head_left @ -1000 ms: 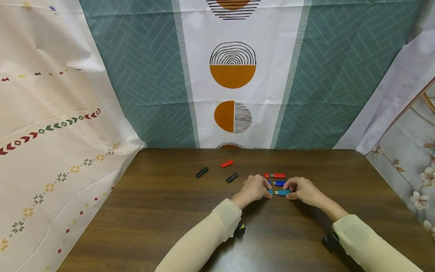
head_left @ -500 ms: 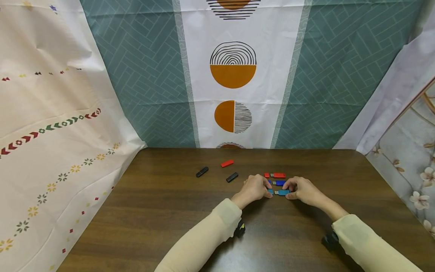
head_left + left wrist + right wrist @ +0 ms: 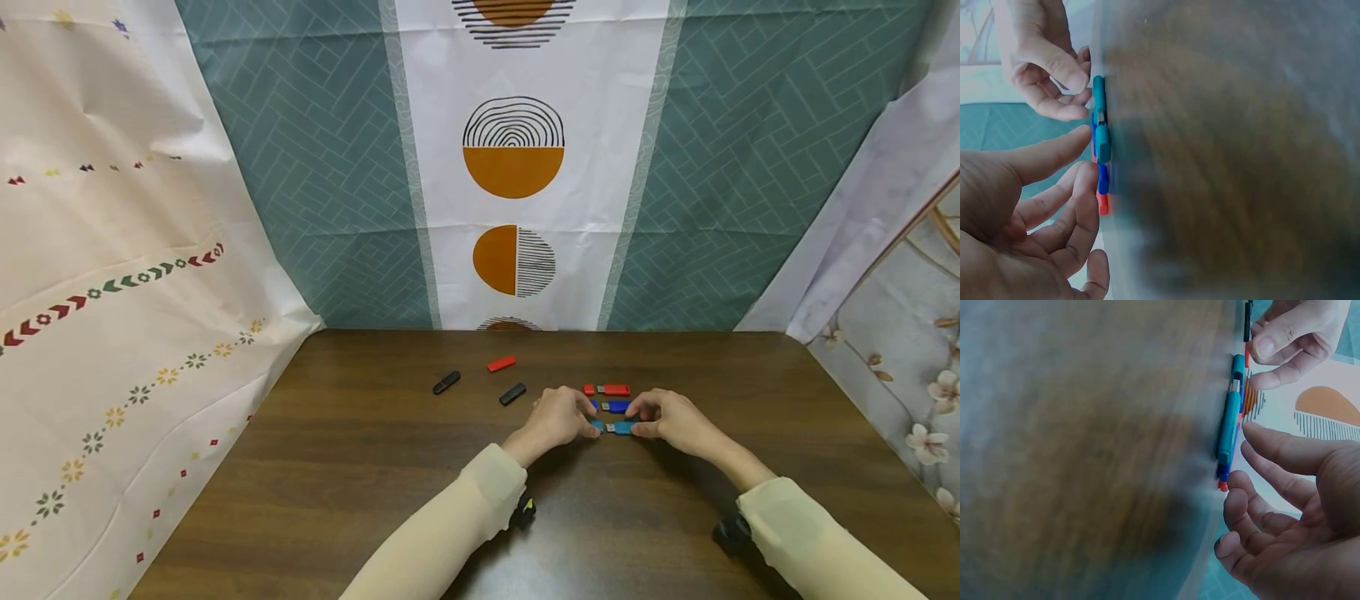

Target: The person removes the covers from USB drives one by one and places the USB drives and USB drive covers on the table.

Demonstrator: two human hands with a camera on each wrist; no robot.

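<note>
Teal flash drive was bracketed loosely at its three-o'clock end by the right hand, and the teal cap, at nine o'clock from it on the table, was bracketed likewise by the left hand. Neither piece was seen to be gripped: on both hands thumb and fingers were parted, with a narrow space seemingly left around the plastic (a light touch could not be ruled out). The metal plug was pointed to nine o'clock, just short of the cap.

If either hand were lifted carelessly, that line could be skewed by a trailing fingertip. At twelve o'clock, the blue drive and blue cap were set close enough to be knocked by an index finger; since the blue cap was partly covered, a knock there might be missed. Beyond them, the red drive and red cap were less exposed. Around ten o'clock from the left hand, the nearer black stick could be brushed by the knuckles; the farther black stick and red stick were judged safer.
</note>
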